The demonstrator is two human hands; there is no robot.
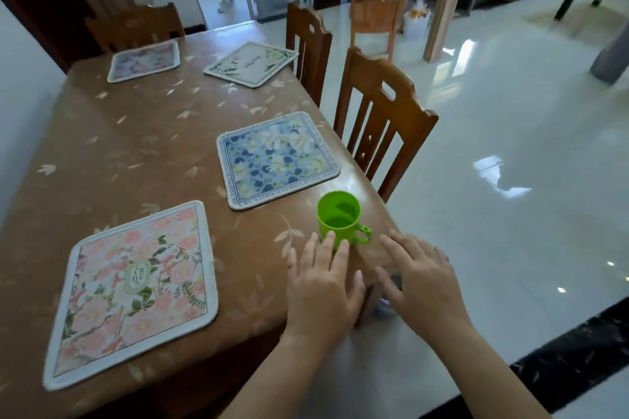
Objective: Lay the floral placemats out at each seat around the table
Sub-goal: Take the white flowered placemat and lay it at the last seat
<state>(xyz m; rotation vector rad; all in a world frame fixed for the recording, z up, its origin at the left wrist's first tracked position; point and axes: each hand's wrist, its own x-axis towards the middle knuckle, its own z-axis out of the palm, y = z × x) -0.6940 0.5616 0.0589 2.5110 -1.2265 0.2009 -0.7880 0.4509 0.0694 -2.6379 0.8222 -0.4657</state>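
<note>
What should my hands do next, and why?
Probably curl the left hand round the cup and shift it inward: four mats already lie flat, and the cup stands near the table edge with the left fingertips at its base.

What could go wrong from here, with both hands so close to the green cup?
The green cup stands near the corner of the table, and the fingertips of the left hand are right at it: a nudge could tip it or push it off the edge. The white placemat lies askew with a corner at the far edge, so it might slip off.
</note>
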